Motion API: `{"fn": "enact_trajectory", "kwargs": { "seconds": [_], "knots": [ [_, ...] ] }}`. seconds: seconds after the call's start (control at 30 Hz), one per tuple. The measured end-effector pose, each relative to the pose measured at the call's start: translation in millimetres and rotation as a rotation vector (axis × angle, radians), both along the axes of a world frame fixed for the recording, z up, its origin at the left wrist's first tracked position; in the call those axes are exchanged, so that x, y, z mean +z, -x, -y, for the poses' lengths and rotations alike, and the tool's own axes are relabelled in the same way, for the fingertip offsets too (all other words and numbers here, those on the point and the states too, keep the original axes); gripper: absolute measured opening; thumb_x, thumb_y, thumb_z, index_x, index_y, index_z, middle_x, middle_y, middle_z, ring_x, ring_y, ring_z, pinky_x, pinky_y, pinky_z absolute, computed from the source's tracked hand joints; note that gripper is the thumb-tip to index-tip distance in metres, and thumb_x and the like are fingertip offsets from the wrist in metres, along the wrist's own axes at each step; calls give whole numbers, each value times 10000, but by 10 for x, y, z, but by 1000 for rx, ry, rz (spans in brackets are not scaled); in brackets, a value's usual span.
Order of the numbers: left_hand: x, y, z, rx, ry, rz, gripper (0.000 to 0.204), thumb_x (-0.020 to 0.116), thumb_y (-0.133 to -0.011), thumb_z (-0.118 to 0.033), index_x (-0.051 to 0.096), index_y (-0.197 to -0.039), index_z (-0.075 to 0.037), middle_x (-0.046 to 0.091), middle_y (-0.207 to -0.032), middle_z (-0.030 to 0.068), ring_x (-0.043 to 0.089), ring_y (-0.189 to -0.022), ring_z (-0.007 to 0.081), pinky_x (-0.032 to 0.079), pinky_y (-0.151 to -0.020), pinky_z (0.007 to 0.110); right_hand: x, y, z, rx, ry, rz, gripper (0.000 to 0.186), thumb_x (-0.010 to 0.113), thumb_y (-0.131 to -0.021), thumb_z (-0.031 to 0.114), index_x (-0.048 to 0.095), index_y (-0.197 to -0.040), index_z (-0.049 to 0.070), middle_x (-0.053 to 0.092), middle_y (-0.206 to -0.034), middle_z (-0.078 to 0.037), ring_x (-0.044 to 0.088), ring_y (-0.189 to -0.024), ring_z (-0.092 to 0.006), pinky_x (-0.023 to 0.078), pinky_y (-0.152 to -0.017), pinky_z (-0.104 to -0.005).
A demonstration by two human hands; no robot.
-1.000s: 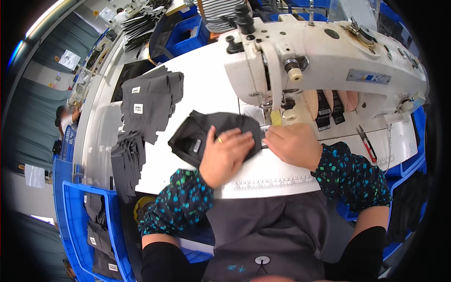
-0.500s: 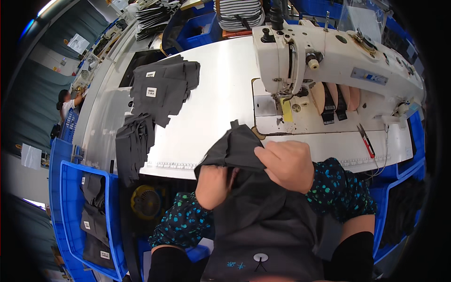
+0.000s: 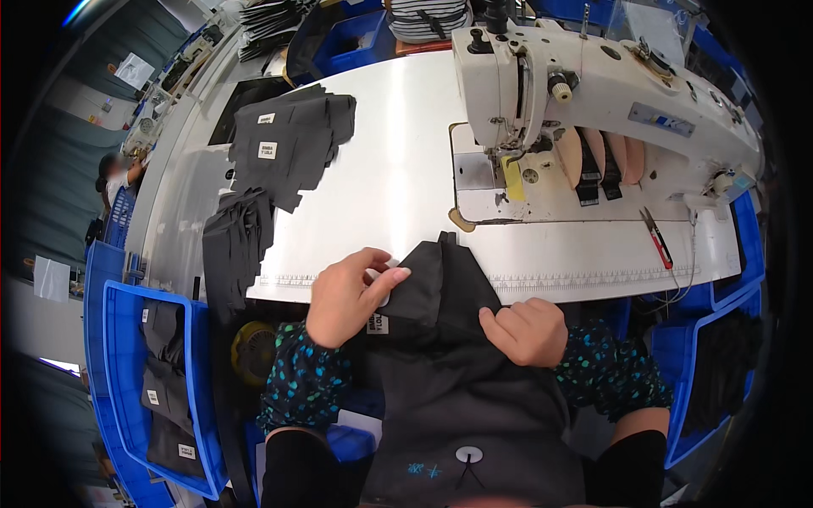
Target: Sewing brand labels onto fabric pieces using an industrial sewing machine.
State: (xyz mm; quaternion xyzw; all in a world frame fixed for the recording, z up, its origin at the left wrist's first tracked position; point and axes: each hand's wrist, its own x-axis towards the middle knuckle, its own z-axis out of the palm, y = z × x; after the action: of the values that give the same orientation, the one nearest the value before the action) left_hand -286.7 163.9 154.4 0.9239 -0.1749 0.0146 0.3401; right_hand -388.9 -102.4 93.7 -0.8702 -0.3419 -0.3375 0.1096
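Holding: right hand [image 3: 527, 330] curled closed on the grey cloth piece [image 3: 467, 284] at its four o'clock edge.
Left hand [image 3: 347, 296]: half open, thumb at nine o'clock; grip unclear.
Cloth place: across the six o'clock edge of the worktop [image 3: 381, 186].
Centre ridge [image 3: 441, 279]: best kept straight under even, light tension.

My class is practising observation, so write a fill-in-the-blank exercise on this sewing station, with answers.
The left hand and right hand are at a dark grey fabric piece; its white label is nearer the ____ hand.
The bin at lower left is coloured ____.
The thread snips lie to the ____ of the stacked grey pieces.
Below the head of the sewing machine, the tab is coloured ____.

Missing words: left; blue; right; yellow.
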Motion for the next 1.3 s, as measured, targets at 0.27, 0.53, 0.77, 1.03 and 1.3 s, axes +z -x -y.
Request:
{"fn": "enact_trajectory", "kwargs": {
  "seconds": [0.27, 0.53, 0.77, 1.03, 1.3],
  "knots": [
    [-238, -4, -104, -114, 172, -288, 190, 830, -865, -129, 717, -904, 18, 672, -754, 25, 585, -694, 84, 458, -640, 239, 205, 72, 53, 166, -384, -473, 388, 836, -791, 388, 695, -959, 68, 577, -753, -17, 578, -601, -176, 461, -533, -315],
    [234, 276, -141, -188, 262, -348, 151, 809, -881, -85, 694, -849, 8, 651, -818, 10, 551, -710, 77, 441, -645, 241, 288, -303, -183, 94, -930, -972, 315, 861, -802, 227, 687, -908, -13, 672, -777, -94, 627, -639, -161, 483, -568, -295],
    [222, 299, -330, -275, 350, -441, 136, 822, -865, -76, 746, -940, 6, 724, -890, 48, 631, -750, 101, 489, -682, 244, 577, -284, -260, 200, -753, -1033, 157, 775, -851, 115, 696, -893, -14, 685, -787, -129, 640, -662, -260, 487, -617, -332],
    [110, 233, -292, -244, 439, -474, 124, 820, -847, -23, 723, -918, 10, 724, -910, 45, 648, -875, 108, 508, -826, 261, 557, -299, -184, 202, -712, -990, 130, 731, -880, 83, 716, -953, -24, 715, -862, -152, 677, -743, -305, 524, -685, -349],
    [74, 212, -161, -163, 573, -661, 144, 780, -917, -121, 722, -903, 9, 702, -894, 19, 608, -872, 81, 484, -830, 245, 636, -245, -177, 107, -848, -1223, 259, 724, -896, 33, 665, -1148, 18, 669, -719, -91, 610, -602, -154, 475, -615, -281]
  ]
}}
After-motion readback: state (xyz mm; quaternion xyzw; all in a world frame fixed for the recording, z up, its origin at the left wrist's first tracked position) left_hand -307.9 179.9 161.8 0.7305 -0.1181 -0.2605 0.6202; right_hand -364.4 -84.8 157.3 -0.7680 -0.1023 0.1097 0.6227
